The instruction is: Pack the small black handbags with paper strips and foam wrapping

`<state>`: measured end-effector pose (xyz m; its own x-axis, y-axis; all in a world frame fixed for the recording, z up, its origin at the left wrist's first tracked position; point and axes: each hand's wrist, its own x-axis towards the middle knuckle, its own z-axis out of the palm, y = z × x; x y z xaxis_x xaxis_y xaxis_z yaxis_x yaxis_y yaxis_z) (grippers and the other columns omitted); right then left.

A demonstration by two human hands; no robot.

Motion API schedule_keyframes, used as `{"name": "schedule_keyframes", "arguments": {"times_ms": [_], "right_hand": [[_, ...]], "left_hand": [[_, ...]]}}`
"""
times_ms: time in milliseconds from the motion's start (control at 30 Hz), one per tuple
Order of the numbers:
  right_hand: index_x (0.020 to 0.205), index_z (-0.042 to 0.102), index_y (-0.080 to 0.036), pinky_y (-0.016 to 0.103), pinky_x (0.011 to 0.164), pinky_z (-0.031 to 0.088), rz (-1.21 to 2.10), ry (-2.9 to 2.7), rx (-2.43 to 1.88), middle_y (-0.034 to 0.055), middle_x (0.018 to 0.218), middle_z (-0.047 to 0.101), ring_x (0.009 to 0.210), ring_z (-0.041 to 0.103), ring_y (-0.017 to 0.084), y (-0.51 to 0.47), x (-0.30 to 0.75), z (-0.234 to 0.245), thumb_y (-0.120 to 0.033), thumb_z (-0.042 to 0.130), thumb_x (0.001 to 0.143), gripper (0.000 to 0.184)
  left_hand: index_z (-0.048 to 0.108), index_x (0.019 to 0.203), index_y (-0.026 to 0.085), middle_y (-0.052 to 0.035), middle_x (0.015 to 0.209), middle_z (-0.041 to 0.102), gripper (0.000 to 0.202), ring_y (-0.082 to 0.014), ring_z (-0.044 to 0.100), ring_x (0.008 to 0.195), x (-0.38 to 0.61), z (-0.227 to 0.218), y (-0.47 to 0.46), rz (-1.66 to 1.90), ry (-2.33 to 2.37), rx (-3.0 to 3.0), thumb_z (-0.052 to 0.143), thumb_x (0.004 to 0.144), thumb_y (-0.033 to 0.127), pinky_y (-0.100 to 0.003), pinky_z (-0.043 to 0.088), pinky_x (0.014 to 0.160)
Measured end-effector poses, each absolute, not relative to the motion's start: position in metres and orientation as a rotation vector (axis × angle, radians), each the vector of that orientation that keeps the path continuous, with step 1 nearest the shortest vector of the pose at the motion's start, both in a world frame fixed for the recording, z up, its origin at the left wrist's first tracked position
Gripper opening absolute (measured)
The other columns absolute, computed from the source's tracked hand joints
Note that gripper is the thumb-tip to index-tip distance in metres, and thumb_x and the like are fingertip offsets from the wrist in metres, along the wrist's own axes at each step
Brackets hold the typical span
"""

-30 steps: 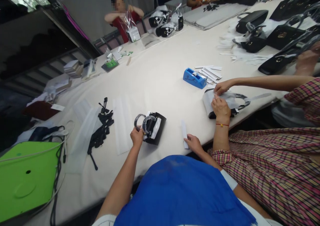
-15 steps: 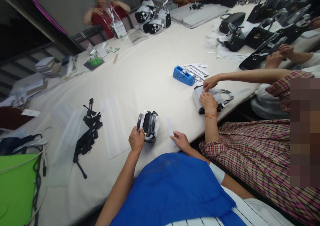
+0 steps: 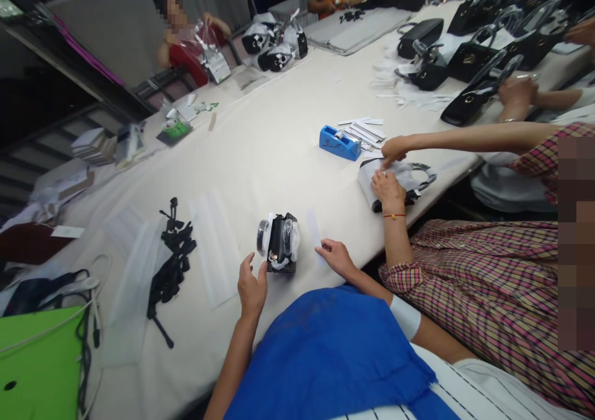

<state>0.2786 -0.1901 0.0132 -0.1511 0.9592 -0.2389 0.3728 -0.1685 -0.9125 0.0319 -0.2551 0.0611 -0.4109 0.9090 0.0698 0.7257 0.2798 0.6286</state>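
A small black handbag [image 3: 282, 241] stands on the table in front of me, its handles wrapped in clear plastic and white paper. My left hand [image 3: 252, 285] is beside its near left corner, fingers apart, holding nothing. To the right of the bag, my right hand [image 3: 335, 256] pinches the near end of a thin white strip [image 3: 313, 225] that lies along the table. To my left are a sheet of white wrapping [image 3: 214, 246] and a pile of black straps [image 3: 171, 265].
At my right a co-worker's hands [image 3: 389, 188] press white wrapping onto another bag [image 3: 370, 181]. Beyond is a blue tape dispenser [image 3: 339, 142] by white strips [image 3: 365, 132]. More black bags [image 3: 469, 64] fill the far right; a green board [image 3: 41, 358] is at left.
My left hand has let go of the handbag's handle and drawn back toward me with its fingers spread. My right hand still pinches the strip. The whole view has shifted slightly.
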Motion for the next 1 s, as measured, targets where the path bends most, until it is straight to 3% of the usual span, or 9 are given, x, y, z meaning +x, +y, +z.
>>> {"name": "schedule_keyframes", "arguments": {"times_ms": [233,333,400,533,767,1000], "right_hand": [[0.063,0.054,-0.017,0.022,0.060,0.034,1.120,-1.607,-1.592,-0.0002,0.066,0.057,0.062,0.048,0.012,-0.145,0.265,0.034,-0.037,0.056,0.079,0.026],[0.062,0.054,-0.016,0.021,0.058,0.034,1.201,-1.569,-1.524,-0.0007,0.063,0.056,0.061,0.047,0.011,-0.130,0.255,0.039,-0.036,0.056,0.078,0.025],[0.062,0.055,-0.016,0.021,0.056,0.034,1.310,-1.500,-1.458,-0.0012,0.061,0.055,0.060,0.047,0.011,-0.126,0.248,0.039,-0.037,0.057,0.077,0.025],[0.067,0.061,-0.014,0.021,0.056,0.037,1.491,-1.354,-1.386,-0.0008,0.062,0.058,0.060,0.050,0.011,-0.135,0.244,0.033,-0.037,0.059,0.072,0.023],[0.073,0.064,-0.013,0.021,0.053,0.035,1.564,-1.252,-1.415,-0.0015,0.061,0.058,0.057,0.049,0.011,-0.161,0.260,0.013,-0.031,0.062,0.069,0.019],[0.078,0.064,-0.012,0.021,0.054,0.033,1.845,-1.020,-1.236,-0.0012,0.064,0.058,0.056,0.047,0.009,-0.176,0.264,0.022,-0.031,0.067,0.068,0.021]], "left_hand": [[0.046,0.127,0.018,-0.0141,0.126,0.052,0.051,-0.0255,0.050,0.119,0.064,0.112,-0.239,1.243,2.269,1.656,0.059,0.082,0.038,-0.043,0.041,0.102],[0.045,0.127,0.015,-0.0153,0.122,0.054,0.058,-0.0271,0.050,0.118,0.086,0.126,-0.227,1.197,2.151,1.883,0.064,0.078,0.040,-0.043,0.041,0.102],[0.043,0.129,0.015,-0.0158,0.121,0.056,0.061,-0.0273,0.053,0.115,0.098,0.124,-0.216,1.045,2.046,1.927,0.063,0.079,0.042,-0.042,0.045,0.098],[0.041,0.132,0.018,-0.0144,0.114,0.063,0.048,-0.0250,0.063,0.101,0.106,0.108,-0.200,0.828,1.991,1.814,0.048,0.089,0.038,-0.039,0.051,0.086],[0.043,0.128,0.020,-0.0049,0.083,0.071,0.041,-0.0189,0.068,0.075,0.098,0.106,-0.198,0.868,1.980,1.555,0.044,0.091,0.036,-0.033,0.053,0.070],[0.047,0.125,0.021,-0.0090,0.099,0.070,0.046,-0.0203,0.067,0.090,0.096,0.105,-0.197,0.905,1.916,1.462,0.055,0.085,0.040,-0.034,0.054,0.077]]}}
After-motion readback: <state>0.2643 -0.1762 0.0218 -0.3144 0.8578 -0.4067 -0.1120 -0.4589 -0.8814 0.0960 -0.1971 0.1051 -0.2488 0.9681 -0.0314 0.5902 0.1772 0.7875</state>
